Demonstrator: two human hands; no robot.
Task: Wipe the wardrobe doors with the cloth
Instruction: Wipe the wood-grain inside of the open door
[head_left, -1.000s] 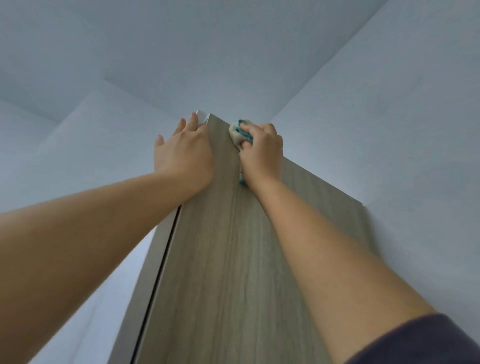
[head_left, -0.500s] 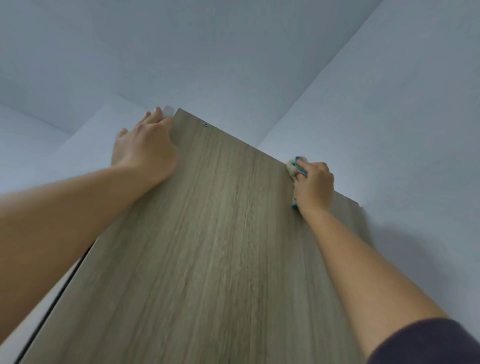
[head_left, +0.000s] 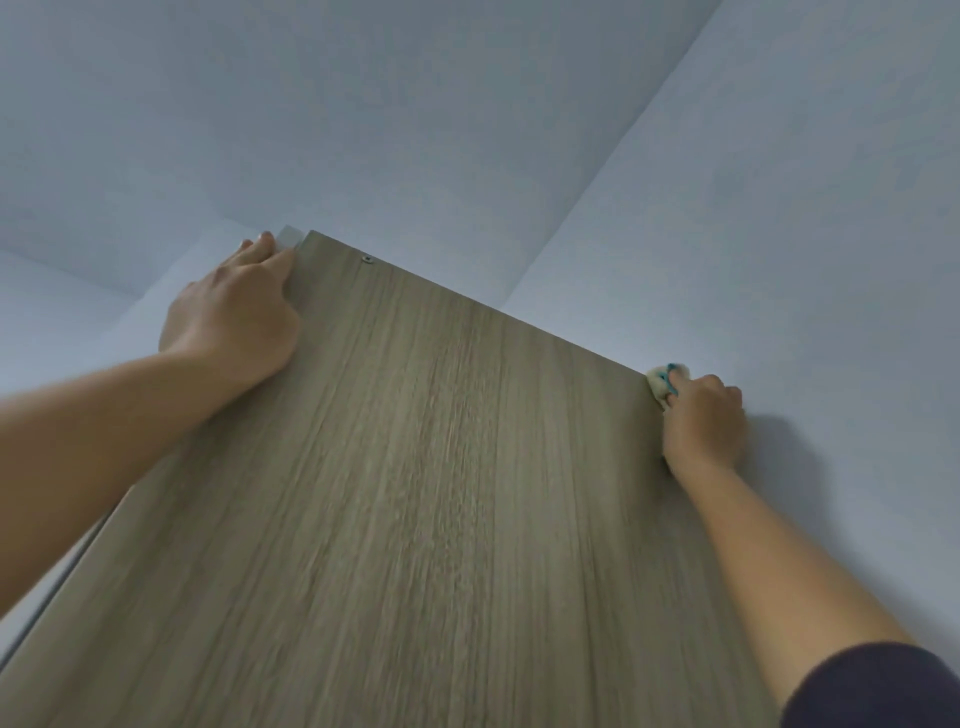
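A tall wood-grain wardrobe door (head_left: 415, 493) fills the middle of the view, seen from below. My right hand (head_left: 704, 421) grips a cream and teal cloth (head_left: 664, 382) and holds it against the door's top right corner, by the wall. My left hand (head_left: 234, 317) lies on the door's top left edge, its fingers reaching over toward the white edge strip (head_left: 289, 240); its fingertips are partly hidden behind the door edge.
A pale wall (head_left: 805, 234) runs close along the door's right side. The ceiling (head_left: 363, 104) is just above the door's top edge. A small screw head (head_left: 367, 258) sits near the top left of the door.
My right hand has slid the cloth rightward along the door's top edge, from near the left corner to the right corner. The view has shifted, so more of the door face shows.
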